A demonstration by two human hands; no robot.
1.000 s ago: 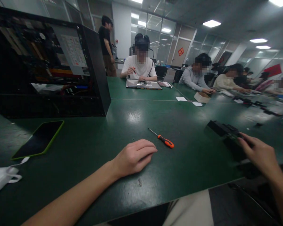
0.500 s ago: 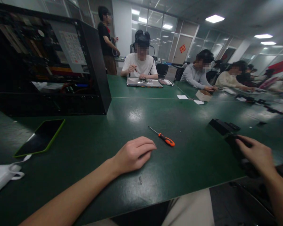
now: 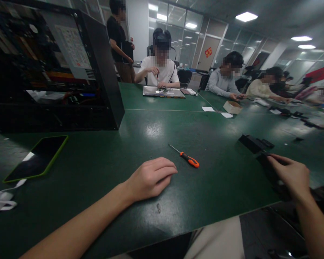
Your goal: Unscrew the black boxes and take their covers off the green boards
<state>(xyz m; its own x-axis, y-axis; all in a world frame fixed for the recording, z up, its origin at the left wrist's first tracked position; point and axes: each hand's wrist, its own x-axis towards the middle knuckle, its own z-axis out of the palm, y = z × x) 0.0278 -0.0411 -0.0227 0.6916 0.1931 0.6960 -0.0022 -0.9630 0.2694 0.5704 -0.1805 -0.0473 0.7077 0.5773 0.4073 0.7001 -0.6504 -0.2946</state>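
Note:
My left hand rests on the green table, its fingers together and loosely curled, with nothing visible in them. Just beyond its fingertips lies a screwdriver with an orange and black handle, its thin shaft pointing away to the left. At the right, my right hand is closed on a black part whose exact kind is blurred and partly hidden by the fingers. Touching or close to that part, a black blocky piece lies on the table.
An open black computer case stands at the left. In front of it are a phone with a green edge and a white object with a strap. A small cardboard box and papers lie farther off. Several people sit across the table.
The view has shifted slightly, so the computer case and phone sit farther left. Both hands keep nearly the same pose, and the screwdriver stays in place. The person opposite has lowered a tool.

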